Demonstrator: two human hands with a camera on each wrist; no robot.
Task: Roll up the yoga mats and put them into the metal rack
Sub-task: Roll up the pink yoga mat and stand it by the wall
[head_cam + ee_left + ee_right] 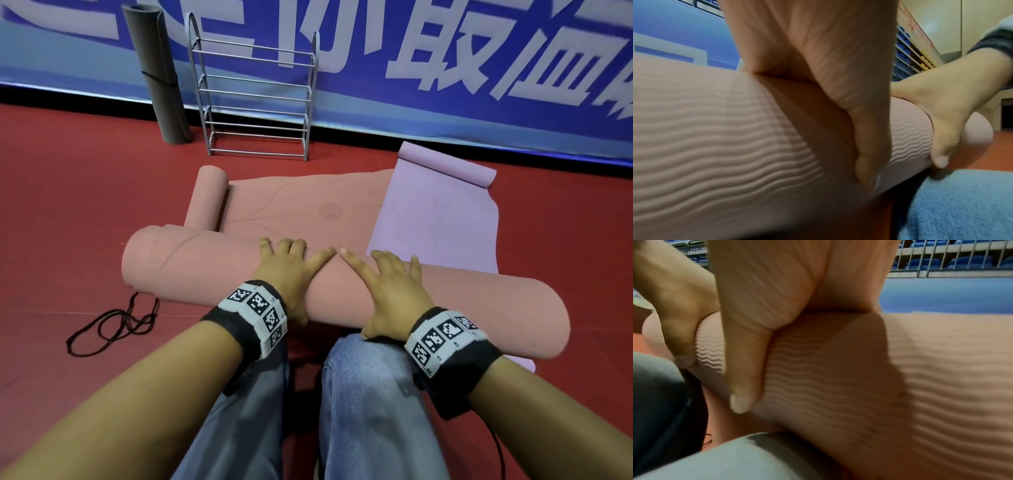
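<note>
Salmon mat (pixel 191 270) — thick rolled cylinder, wavy-ribbed foam. Left hand (pixel 287 270) and right hand (pixel 390 291) press it — fingers spread flat, thumbs against its near side.

Blue banner (pixel 359 41): big white Chinese chars, cropped, not fully legible.

The pink mat (pixel 308 202), lilac mat (pixel 435 219) and small roll (pixel 207 198) cover floor (pixel 85 192) before the rack (pixel 255 99).
</note>
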